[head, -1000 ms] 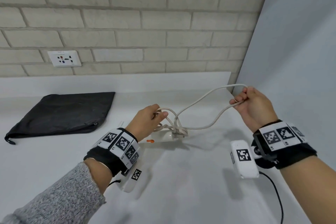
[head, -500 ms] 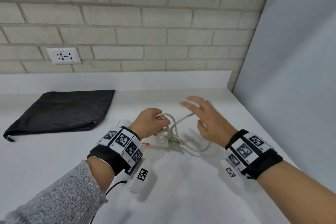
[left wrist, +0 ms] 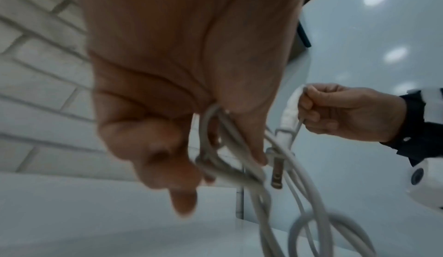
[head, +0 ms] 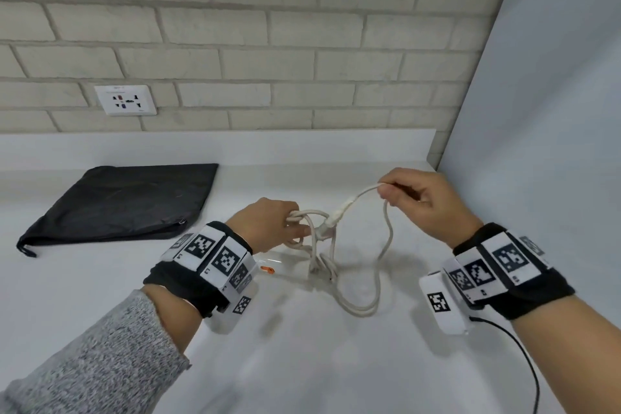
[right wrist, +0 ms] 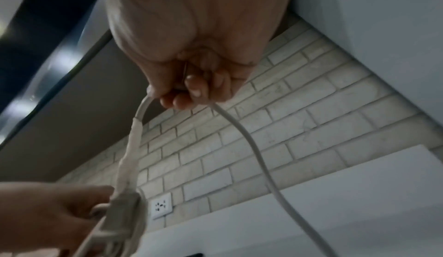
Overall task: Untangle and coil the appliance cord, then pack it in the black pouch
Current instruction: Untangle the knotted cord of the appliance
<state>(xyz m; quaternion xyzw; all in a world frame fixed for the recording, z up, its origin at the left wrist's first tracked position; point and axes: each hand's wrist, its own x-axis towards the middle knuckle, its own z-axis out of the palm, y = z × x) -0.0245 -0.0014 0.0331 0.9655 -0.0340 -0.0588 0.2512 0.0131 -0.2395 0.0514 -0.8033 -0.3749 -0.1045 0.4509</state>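
A white appliance cord (head: 386,239) hangs in tangled loops above the white counter. My left hand (head: 268,228) grips a bunch of its loops (left wrist: 215,147) at the centre. My right hand (head: 416,202) pinches the cord (right wrist: 249,139) just behind the plug end, lifted to the right. The white plug (head: 331,218) dangles between the two hands, its metal pin (left wrist: 276,174) showing in the left wrist view. A long loop (head: 359,306) droops onto the counter. The black pouch (head: 124,202) lies flat at the left, apart from both hands.
A white wall socket (head: 125,100) sits in the brick wall behind. A grey panel (head: 544,111) closes the counter's right side. A small orange piece (head: 267,269) lies on the counter below my left hand. A black wire (head: 517,346) trails from my right wrist.
My right hand let go of the far loop, swept back open toward the tangle, and now pinches the cord near the plug and lifts it. My left hand kept its grip.
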